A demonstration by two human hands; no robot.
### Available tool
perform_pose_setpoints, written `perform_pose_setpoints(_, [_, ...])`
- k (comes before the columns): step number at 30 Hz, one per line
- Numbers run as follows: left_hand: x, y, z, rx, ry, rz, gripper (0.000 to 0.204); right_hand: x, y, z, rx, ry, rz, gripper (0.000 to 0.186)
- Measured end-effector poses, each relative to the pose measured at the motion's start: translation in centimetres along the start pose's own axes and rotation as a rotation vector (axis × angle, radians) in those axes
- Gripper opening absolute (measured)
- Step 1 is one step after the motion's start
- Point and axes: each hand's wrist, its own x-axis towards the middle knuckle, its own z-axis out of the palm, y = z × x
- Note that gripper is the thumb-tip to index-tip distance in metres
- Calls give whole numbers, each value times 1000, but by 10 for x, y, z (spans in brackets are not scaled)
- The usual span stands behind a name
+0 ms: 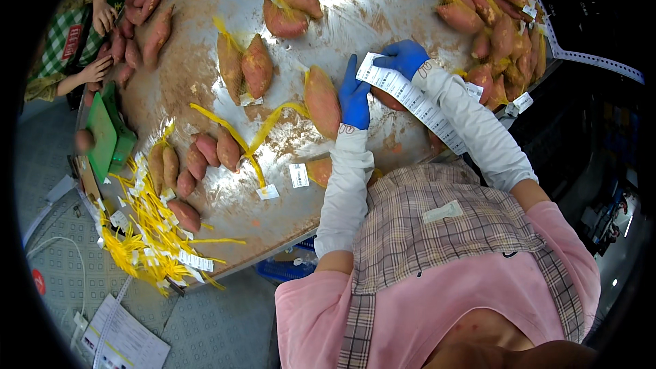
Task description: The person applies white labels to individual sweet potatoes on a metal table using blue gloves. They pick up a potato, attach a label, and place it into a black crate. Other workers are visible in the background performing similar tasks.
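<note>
My right hand (404, 58), in a blue glove, pinches the upper end of a long strip of white printed labels (420, 106). The strip runs down along my right forearm toward my apron. My left hand (354, 99), also blue-gloved, is beside the strip's end with its fingers stretched out and apart. Close against its left side lies a large sweet potato (321, 102) in yellow netting. Another sweet potato (387, 98) shows partly beneath the strip. Near my left forearm, a netted sweet potato (318, 171) carries a white label (299, 175).
Netted, labelled sweet potatoes (502, 34) are heaped at the far right. Bagged pairs (257, 67) and loose ones (207, 150) lie on the soiled metal table (287, 215). Yellow net bags (147, 239) pile by a green scale (106, 133). A co-worker's hands (102, 20) are far left.
</note>
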Motion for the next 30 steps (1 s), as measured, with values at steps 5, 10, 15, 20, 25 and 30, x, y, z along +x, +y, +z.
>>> perform_pose_setpoints(5, [0, 0, -1, 34, -21, 3, 66, 1, -3, -2, -38, -13, 15, 40])
perform_pose_setpoints(10, [0, 8, 2, 45, 2, -13, 63, 0, -8, -5, -16, -58, 77, 45])
perform_pose_setpoints(15, [3, 20, 20, -113, 182, -84, 53, -1, -10, -5, -36, -40, 75, 45])
perform_pose_setpoints(20, [12, 17, 35, 14, 385, -103, 47, 2, -11, -4, -74, -66, 81, 46])
perform_pose_setpoints(25, [18, 4, 31, 87, 448, -50, 42, 0, -16, -8, -153, -103, 26, 48])
perform_pose_setpoints(30, [17, -1, 24, -5, 406, -12, 41, 0, -15, -8, -89, -88, 10, 45])
